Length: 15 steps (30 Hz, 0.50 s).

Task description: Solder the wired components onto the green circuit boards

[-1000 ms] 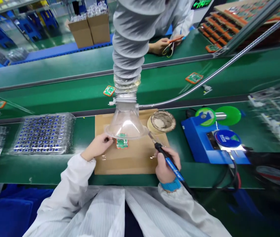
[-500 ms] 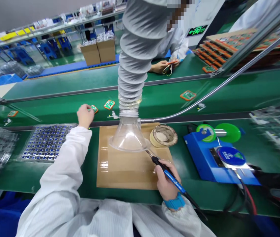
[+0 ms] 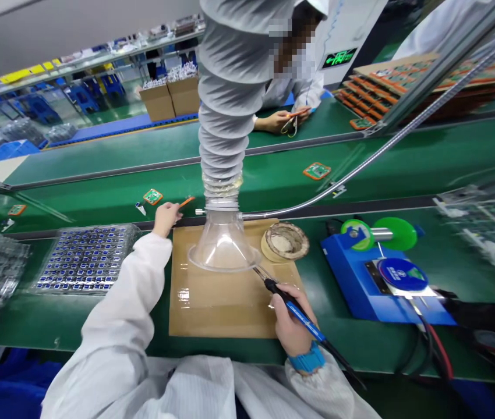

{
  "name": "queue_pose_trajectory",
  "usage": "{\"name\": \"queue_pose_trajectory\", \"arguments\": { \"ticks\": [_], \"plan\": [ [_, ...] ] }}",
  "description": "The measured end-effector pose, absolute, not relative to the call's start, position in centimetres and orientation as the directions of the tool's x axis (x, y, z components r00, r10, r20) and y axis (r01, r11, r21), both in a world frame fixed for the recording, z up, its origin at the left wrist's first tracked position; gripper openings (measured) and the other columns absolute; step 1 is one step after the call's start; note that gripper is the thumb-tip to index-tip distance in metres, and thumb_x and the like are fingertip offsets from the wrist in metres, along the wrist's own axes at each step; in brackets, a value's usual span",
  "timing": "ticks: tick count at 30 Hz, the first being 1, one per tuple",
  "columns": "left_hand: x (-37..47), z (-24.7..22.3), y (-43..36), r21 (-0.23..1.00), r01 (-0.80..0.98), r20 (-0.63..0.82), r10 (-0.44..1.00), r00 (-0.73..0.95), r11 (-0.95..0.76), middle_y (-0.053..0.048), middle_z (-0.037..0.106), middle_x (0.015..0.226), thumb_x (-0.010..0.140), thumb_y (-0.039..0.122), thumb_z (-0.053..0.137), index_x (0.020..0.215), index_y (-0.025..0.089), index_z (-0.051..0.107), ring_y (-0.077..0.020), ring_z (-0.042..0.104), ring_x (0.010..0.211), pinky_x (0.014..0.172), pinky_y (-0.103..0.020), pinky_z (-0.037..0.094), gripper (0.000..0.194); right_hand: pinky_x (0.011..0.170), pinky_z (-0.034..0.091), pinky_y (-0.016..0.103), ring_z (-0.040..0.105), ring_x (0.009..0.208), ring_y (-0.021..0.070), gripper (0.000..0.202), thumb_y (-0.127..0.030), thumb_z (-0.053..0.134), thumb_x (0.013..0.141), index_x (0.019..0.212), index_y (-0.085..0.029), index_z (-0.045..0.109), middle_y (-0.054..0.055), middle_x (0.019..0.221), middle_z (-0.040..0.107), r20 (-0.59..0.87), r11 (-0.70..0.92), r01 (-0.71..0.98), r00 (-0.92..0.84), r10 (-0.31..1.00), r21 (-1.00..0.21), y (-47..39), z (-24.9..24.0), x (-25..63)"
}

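Note:
My left hand (image 3: 166, 219) is at the near edge of the green belt, its fingers closed on an orange-edged circuit board (image 3: 186, 202) seen nearly edge-on. Another green board with an orange rim (image 3: 153, 196) lies on the belt just beyond that hand. My right hand (image 3: 293, 320) is wrapped round a blue and black soldering iron (image 3: 302, 319), its tip pointing up and left under the rim of the clear funnel (image 3: 225, 244). Below the funnel lies a brown cardboard sheet (image 3: 221, 308). A round crusted pot (image 3: 285, 242) sits at the sheet's upper right.
A grey ribbed duct (image 3: 225, 105) hangs over the middle. On the right stands a blue device with green reels (image 3: 347, 279); on the left lies a tray of small blue parts (image 3: 85, 259). Across the belt, a person's hands (image 3: 280, 120) hold a board.
My left hand has moved right and lifted a board, now tilted on edge. The other boards on the belt have shifted left in view. My right hand has barely moved.

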<state>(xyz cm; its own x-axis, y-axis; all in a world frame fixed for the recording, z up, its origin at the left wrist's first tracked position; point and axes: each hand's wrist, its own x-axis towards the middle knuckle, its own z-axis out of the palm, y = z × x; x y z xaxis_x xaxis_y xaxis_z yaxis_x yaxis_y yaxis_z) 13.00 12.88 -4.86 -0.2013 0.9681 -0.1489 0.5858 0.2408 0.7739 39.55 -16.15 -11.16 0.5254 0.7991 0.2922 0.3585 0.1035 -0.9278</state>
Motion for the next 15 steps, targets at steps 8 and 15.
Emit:
{"name": "queue_pose_trajectory", "arguments": {
  "ticks": [8,15],
  "plan": [
    [6.4,-5.6,-4.6,0.937,0.302,-0.178,0.984,-0.023,0.176,-0.005,0.068,0.079,0.079,0.045,0.068,0.059,0.019,0.044,-0.0213,0.073,0.086,0.067,-0.028,0.059,0.04,0.079,0.058,0.038,0.071,0.086,0.0223,0.016,-0.036,0.067,0.091,0.099,-0.023,0.07,0.005,0.093,0.073,0.259,0.078,0.342,0.524,0.811,-0.936,-16.0,-10.7,39.5],
    [13.8,-6.2,-5.8,0.831,0.555,-0.266,0.847,0.46,-0.04,-0.002,0.064,0.064,0.082,0.028,0.059,0.061,0.019,0.045,-0.0154,0.064,0.064,0.061,-0.026,0.047,0.026,0.083,0.057,0.041,0.072,0.089,0.025,0.026,-0.043,0.073,0.085,0.1,-0.021,0.071,0.008,0.098,0.074,0.265,0.043,0.379,0.558,0.787,-0.924,-15.9,-10.7,38.8]
  ]
}}
